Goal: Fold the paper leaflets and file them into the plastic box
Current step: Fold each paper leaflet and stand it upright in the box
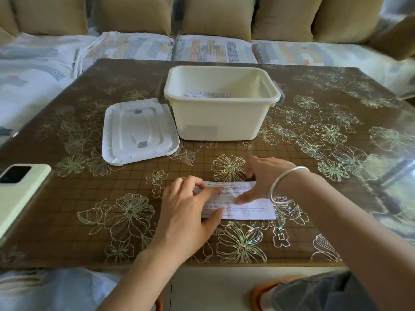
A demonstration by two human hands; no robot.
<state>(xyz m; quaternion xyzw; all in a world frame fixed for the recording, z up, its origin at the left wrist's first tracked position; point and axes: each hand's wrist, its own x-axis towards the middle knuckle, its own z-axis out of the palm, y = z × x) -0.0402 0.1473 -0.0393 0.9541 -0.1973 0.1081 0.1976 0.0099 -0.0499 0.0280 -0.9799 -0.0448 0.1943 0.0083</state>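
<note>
Here's the leaflet point(247, 209), flat on the flowered desk point(89, 198) near its front edge, well short of the plastic box point(220, 117). The left grip point(188, 212) is down on the sheet's left end, forefinger and thumb stretched out and pressing, clasping nothing. The right grip point(265, 178), silver bangle point(280, 176) at the wrist, arches over the far edge, thumb on the paper; it looks clamped on a folded flap, though its fingertips are hidden. The box stands open with a paper point(208, 94) inside, its lid point(139, 131) just beside it, and a phone point(20, 187) lies far left
</note>
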